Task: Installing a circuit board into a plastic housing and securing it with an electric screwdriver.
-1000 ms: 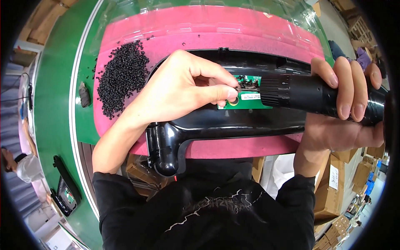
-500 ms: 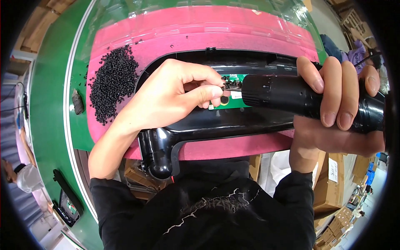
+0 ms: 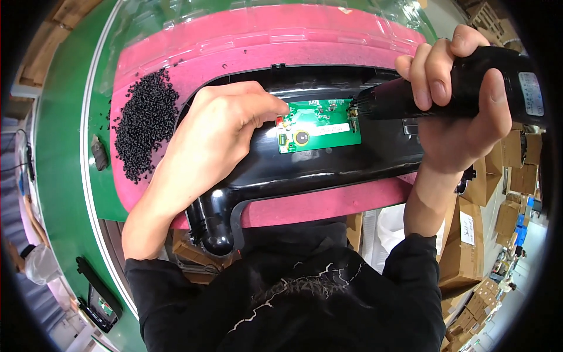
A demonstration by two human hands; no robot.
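Observation:
My right hand (image 3: pixel 454 138) is wrapped round a black electric screwdriver (image 3: pixel 388 102), which lies nearly level with its nose pointing left. That nose is at the upper right edge of a green circuit board (image 3: pixel 325 135); the bit itself is hard to make out. The board sits inside a long glossy black plastic housing (image 3: pixel 258 170). At the board's upper left corner, by a red part, rests the index fingertip of my left hand (image 3: pixel 220 120). The other left fingers are curled under, and what they hold, if anything, is hidden.
A heap of small black screws (image 3: pixel 143 123) lies on the pink mat (image 3: pixel 293 216), left of the housing. Clear plastic trays (image 3: pixel 275 38) stand behind. On the green table, a dark lump (image 3: pixel 99 154) and another black housing (image 3: pixel 99 299) lie left. Cardboard boxes (image 3: pixel 460 246) stand right.
My left hand has drawn back left from the screwdriver's nose to the board's left end. The screwdriver has shifted right and up, tilting, so more of the board shows.

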